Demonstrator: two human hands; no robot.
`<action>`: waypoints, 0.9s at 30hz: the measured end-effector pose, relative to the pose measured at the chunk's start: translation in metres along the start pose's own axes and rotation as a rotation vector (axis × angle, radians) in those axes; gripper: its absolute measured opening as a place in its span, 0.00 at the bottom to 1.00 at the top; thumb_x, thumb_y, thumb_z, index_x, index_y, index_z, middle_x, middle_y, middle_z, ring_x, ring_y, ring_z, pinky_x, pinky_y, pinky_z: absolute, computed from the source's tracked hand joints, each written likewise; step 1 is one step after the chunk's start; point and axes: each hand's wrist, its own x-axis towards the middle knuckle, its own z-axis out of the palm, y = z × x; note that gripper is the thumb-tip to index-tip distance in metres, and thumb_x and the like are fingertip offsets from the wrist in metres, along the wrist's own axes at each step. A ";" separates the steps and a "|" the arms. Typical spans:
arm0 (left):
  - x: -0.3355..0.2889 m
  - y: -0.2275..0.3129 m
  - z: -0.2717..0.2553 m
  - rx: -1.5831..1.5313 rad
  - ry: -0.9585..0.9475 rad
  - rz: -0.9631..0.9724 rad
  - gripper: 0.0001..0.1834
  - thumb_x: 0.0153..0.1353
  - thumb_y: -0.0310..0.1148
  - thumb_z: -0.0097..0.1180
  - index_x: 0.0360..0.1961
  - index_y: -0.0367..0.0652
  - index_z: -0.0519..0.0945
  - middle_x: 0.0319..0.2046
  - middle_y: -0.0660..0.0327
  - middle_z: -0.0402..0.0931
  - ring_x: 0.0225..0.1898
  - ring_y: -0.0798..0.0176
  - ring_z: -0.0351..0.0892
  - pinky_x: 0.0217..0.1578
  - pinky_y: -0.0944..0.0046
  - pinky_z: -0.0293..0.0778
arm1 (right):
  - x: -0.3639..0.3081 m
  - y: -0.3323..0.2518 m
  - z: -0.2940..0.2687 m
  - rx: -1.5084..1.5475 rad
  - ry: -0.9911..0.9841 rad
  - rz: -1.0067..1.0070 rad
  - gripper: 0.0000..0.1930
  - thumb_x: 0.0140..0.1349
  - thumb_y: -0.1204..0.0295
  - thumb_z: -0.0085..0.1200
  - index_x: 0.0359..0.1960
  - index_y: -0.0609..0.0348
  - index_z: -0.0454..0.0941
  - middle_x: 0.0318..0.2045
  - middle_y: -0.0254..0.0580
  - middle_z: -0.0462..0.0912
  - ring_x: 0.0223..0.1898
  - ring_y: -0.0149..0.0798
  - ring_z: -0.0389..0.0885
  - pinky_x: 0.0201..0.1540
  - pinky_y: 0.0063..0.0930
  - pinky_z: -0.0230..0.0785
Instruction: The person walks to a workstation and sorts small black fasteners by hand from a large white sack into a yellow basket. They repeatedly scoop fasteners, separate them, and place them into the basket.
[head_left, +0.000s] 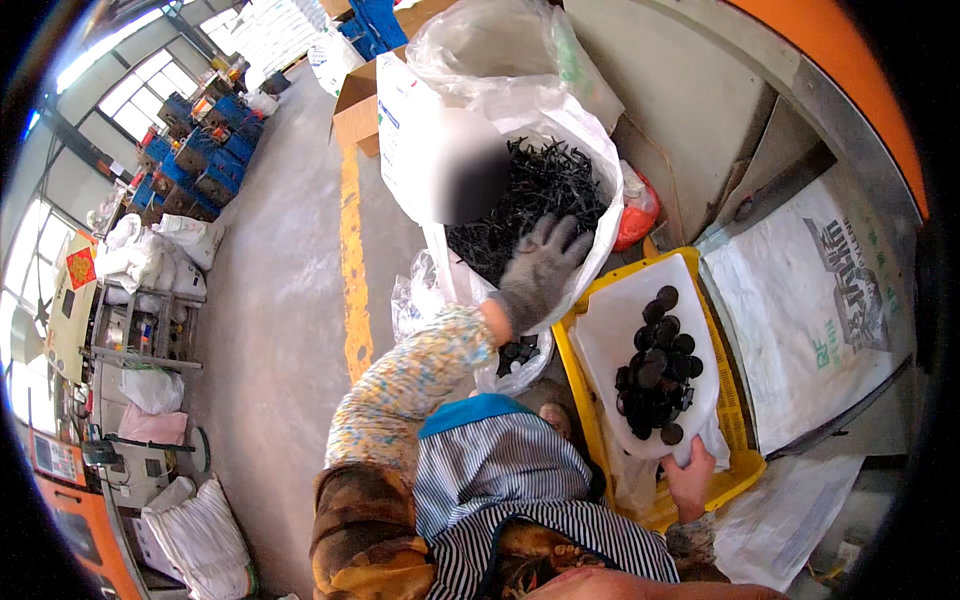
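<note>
My left hand (545,265), in a grey work glove, reaches into a white woven sack (607,190). Its fingers lie spread and flat on a heap of thin black plastic scraps (545,180). Bare fingers of my right hand (690,482) grip the near edge of a white plastic tray (615,310), thumb on top. Several black round caps (655,365) are piled on that tray, which rests in a yellow plastic basket (742,400). Part of the sack's near side is hidden by my left forearm.
Below the sack, a smaller clear bag (525,375) holds black pieces. An open cardboard box (357,105) stands behind. On the right, a white printed sack (800,310) lies against the machine. A yellow floor line (355,270) runs at left, beyond it a metal rack (150,325).
</note>
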 end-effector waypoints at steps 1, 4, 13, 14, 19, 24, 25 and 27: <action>-0.006 -0.010 0.000 0.024 -0.032 -0.024 0.28 0.59 0.33 0.46 0.64 0.53 0.68 0.66 0.51 0.59 0.68 0.44 0.54 0.61 0.45 0.60 | -0.001 -0.001 -0.003 0.004 0.002 0.011 0.25 0.47 0.68 0.65 0.48 0.61 0.75 0.34 0.53 0.84 0.37 0.57 0.83 0.40 0.43 0.73; -0.026 -0.083 0.024 0.007 0.086 -0.016 0.25 0.59 0.35 0.49 0.60 0.53 0.72 0.61 0.52 0.66 0.61 0.44 0.65 0.58 0.49 0.66 | 0.002 0.003 0.001 0.033 -0.033 0.043 0.25 0.47 0.69 0.65 0.48 0.60 0.75 0.34 0.53 0.84 0.37 0.57 0.83 0.40 0.42 0.73; 0.037 -0.146 -0.036 0.544 -0.076 -0.238 0.22 0.61 0.35 0.47 0.58 0.54 0.72 0.56 0.55 0.72 0.58 0.50 0.71 0.54 0.54 0.71 | 0.000 0.004 0.001 0.066 -0.040 -0.014 0.24 0.47 0.72 0.63 0.49 0.62 0.75 0.38 0.55 0.83 0.41 0.58 0.81 0.43 0.42 0.72; 0.036 -0.143 -0.038 0.558 -0.052 -0.248 0.22 0.61 0.35 0.47 0.57 0.53 0.73 0.55 0.55 0.72 0.58 0.51 0.71 0.53 0.54 0.71 | 0.000 0.002 0.001 0.052 -0.050 -0.014 0.24 0.47 0.71 0.62 0.49 0.62 0.75 0.38 0.55 0.83 0.40 0.58 0.81 0.43 0.42 0.72; 0.027 -0.114 -0.057 0.326 -0.313 -0.290 0.23 0.61 0.35 0.47 0.59 0.54 0.71 0.57 0.55 0.72 0.58 0.53 0.72 0.52 0.53 0.72 | -0.003 0.017 0.003 -0.041 -0.040 -0.016 0.24 0.47 0.68 0.62 0.48 0.62 0.75 0.36 0.56 0.83 0.40 0.60 0.80 0.43 0.44 0.72; -0.003 -0.117 -0.039 0.050 -0.446 -0.209 0.28 0.60 0.39 0.51 0.64 0.55 0.67 0.59 0.52 0.70 0.59 0.46 0.70 0.57 0.50 0.67 | -0.002 0.055 0.010 -0.269 -0.117 -0.032 0.20 0.50 0.67 0.63 0.44 0.63 0.76 0.31 0.53 0.83 0.31 0.52 0.82 0.36 0.38 0.72; -0.010 -0.111 -0.043 0.028 -0.448 -0.165 0.30 0.60 0.40 0.52 0.65 0.55 0.66 0.59 0.51 0.69 0.59 0.45 0.69 0.58 0.48 0.66 | -0.003 0.056 0.011 -0.323 -0.151 0.004 0.21 0.50 0.66 0.63 0.44 0.63 0.76 0.31 0.53 0.83 0.31 0.53 0.82 0.36 0.38 0.73; -0.021 -0.103 -0.048 -0.020 -0.447 -0.076 0.33 0.59 0.42 0.54 0.67 0.54 0.64 0.59 0.49 0.69 0.59 0.42 0.69 0.61 0.46 0.63 | -0.004 0.047 0.014 -0.268 -0.164 -0.046 0.21 0.49 0.65 0.63 0.44 0.62 0.75 0.32 0.54 0.83 0.33 0.55 0.82 0.36 0.40 0.73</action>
